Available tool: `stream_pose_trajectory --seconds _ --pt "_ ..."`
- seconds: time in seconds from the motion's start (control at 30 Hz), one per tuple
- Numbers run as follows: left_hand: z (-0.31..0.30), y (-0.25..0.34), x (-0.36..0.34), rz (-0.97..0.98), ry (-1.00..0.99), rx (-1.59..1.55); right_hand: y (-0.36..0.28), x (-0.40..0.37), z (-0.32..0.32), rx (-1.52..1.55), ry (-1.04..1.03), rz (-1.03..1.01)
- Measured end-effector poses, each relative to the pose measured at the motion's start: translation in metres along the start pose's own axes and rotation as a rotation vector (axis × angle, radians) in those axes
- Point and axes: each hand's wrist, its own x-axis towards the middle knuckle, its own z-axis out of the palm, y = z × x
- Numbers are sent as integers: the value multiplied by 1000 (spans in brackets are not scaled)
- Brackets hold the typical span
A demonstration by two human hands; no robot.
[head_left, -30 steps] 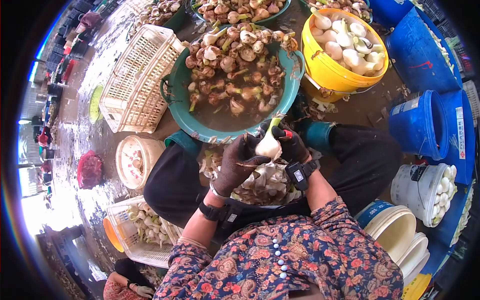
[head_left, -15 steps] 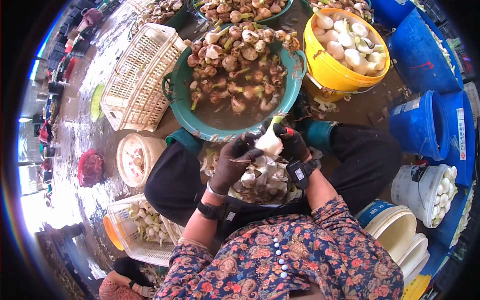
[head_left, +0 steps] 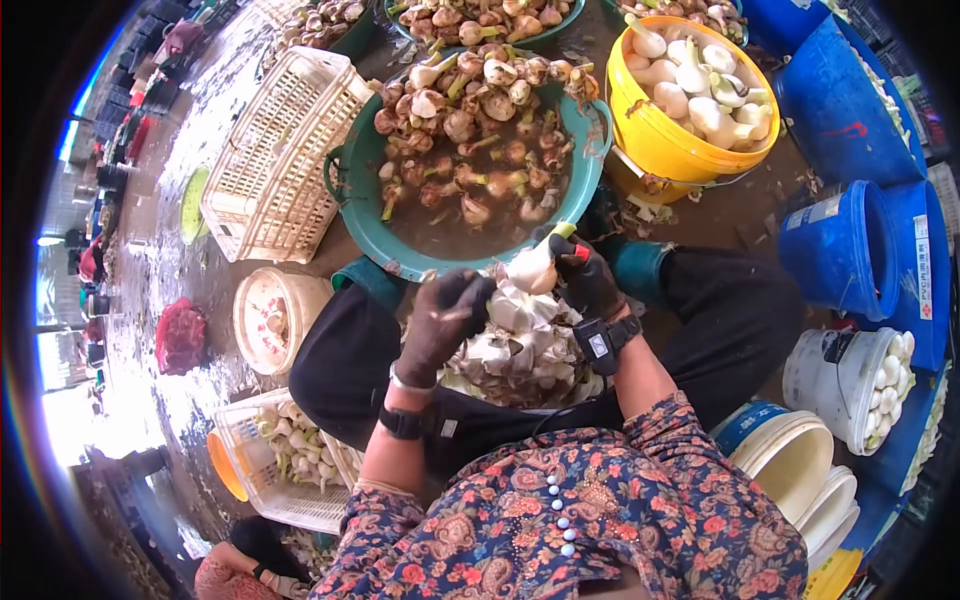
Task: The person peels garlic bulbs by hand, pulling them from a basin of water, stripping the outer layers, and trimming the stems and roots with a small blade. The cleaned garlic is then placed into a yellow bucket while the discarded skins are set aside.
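My right hand (head_left: 585,280), in a dark glove, is closed on a garlic bulb (head_left: 533,270), white with a green stem pointing up and right. To the left of the bulb and apart from it is my gloved left hand (head_left: 448,310). Its fingers are curled together, and what they hold, if anything, is hidden. Below both hands, a heap of garlic skins (head_left: 525,350) lies between my legs. Just beyond the hands stands a green tub (head_left: 400,250) of murky water with several unpeeled garlic bulbs (head_left: 460,125), piled highest at its far side.
At the right front, a yellow bucket (head_left: 640,130) holds peeled bulbs. Stacked white crates (head_left: 275,150) stand left of the tub. Blue buckets (head_left: 835,250) and a white bucket (head_left: 825,380) of garlic line the right. Lower left are a garlic crate (head_left: 290,505) and another person's arm (head_left: 240,562).
My left hand has come away from the garlic bulb, moving left. The bulb, still in my right hand, has tilted further right and sits slightly higher.
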Motion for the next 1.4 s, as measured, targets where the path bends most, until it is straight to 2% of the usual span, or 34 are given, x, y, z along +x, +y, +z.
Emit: stream_pose_trajectory --seconds 0.03,0.07,0.1,0.17,0.3,0.37,0.4,0.47,0.5,0.53,0.6,0.63,0.7,0.73,0.8,0.87,0.93,1.0,1.03,1.07,1.13,1.17,1.2,1.23,1.27,1.3,1.33,1.37,1.4 --pt "6 -11 12 173 74 22 -24 1 10 279 -12 208" --pt "13 -15 18 344 147 43 -32 0 15 281 -8 209" --pt "14 -19 22 344 144 44 -37 0 18 256 -17 220" --pt "15 -19 25 498 30 300 -33 1 16 243 -63 251" --pt "14 -16 21 413 33 375 -37 -1 16 144 -60 228" --pt "13 -24 23 451 18 468 -29 -1 18 111 -47 82" --pt "14 -27 21 448 19 471 -27 -1 18 115 -48 84" --pt "22 -32 14 514 -87 465 -27 2 17 152 58 261" --pt "31 -34 5 500 -124 421 -28 1 19 152 62 261" --pt "33 -43 1 526 -215 603 -32 2 23 237 139 264" --pt "36 -51 -14 485 -405 760 -30 5 21 323 216 262" --pt "35 -56 -19 487 -408 761 -21 6 13 410 237 347" --pt "23 -67 -24 245 -589 1090 -31 4 17 684 325 441" --pt "13 -71 -25 251 -594 1094 -30 1 18 686 331 434" --pt "-5 -75 -24 42 -586 1257 -23 -1 14 903 290 422" --pt "-6 -51 -15 95 -387 1051 10 4 -7 684 170 394" --pt "-3 -38 3 102 -155 997 -35 1 3 371 360 292" --pt "3 -23 22 207 -28 946 -91 8 -1 310 497 468" --pt "6 -14 33 251 1 879 -92 18 -9 394 504 178" --pt "11 -7 45 358 84 790 -123 19 -17 308 553 113" --pt "21 18 69 462 116 634 -146 37 -64 266 623 -58" --pt "28 23 89 554 153 563 -167 42 -80 376 593 -106" --pt "37 40 106 556 167 517 -190 43 -89 486 558 -152" --pt "49 56 121 677 216 504 -210 43 -90 599 661 31" --pt "59 71 141 697 138 467 -217 45 -97 601 664 13" --pt "76 81 162 522 37 162 -223 47 -105 393 599 35" --pt "93 96 178 562 5 116 -229 49 -114 183 529 60" --pt "107 100 200 706 102 291 -234 50 -127 -28 465 -50" --pt "124 87 244 837 46 233 -242 63 -142 -209 486 -96"
